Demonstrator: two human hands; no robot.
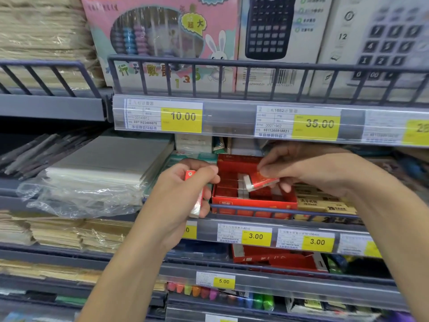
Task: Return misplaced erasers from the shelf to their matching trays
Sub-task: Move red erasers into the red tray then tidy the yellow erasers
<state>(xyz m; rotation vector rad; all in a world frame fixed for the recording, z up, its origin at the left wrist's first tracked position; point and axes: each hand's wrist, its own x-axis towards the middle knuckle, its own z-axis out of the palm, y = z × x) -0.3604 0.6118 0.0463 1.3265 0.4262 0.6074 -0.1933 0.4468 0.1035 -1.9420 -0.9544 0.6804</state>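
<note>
Sorting under way: right hand [308,169] pinches a red-sleeved eraser [260,181] just above the part-filled red tray [253,202], while left hand [185,189] grips another eraser [197,196] not yet returned.

We see only two bare forearms and hands of the person. Our left hand [183,189] and right hand [311,170] carry no gloves, rings, or bracelets that we can make out, and neither wrist shows a watch or band. No sleeve reaches into view on either arm; both are uncovered from the lower edge up to the fingers [269,167]. The nails that show look short and unpainted.
</note>
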